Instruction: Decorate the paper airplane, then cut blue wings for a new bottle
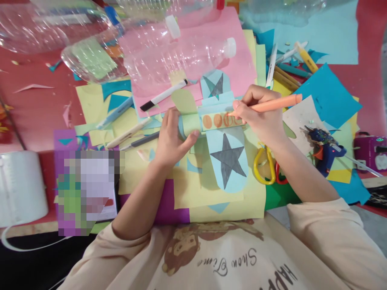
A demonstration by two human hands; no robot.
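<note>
My right hand (pixel 261 114) is closed around an orange marker (pixel 276 103). The marker's tip touches a cream strip bearing a row of orange-brown ovals (pixel 217 121). This strip lies across a paper craft (pixel 193 124) with a light green body and two rounded light-blue wings. A dark star (pixel 227 159) fills the near wing, and a partly green, dark star (pixel 214 85) is on the far one. Gripping the green end of the craft, my left hand (pixel 172 139) has its thumb on the near side and its fingers curled at the far side.
Clear plastic bottles (pixel 175 56) lie at the back on pink paper. A black-and-white marker (pixel 165 94) rests behind the craft. Yellow- and red-handled scissors (pixel 264 165) sit by my right forearm, with a blue glue gun (pixel 328 151) farther right. A white roll (pixel 21 189) stands left.
</note>
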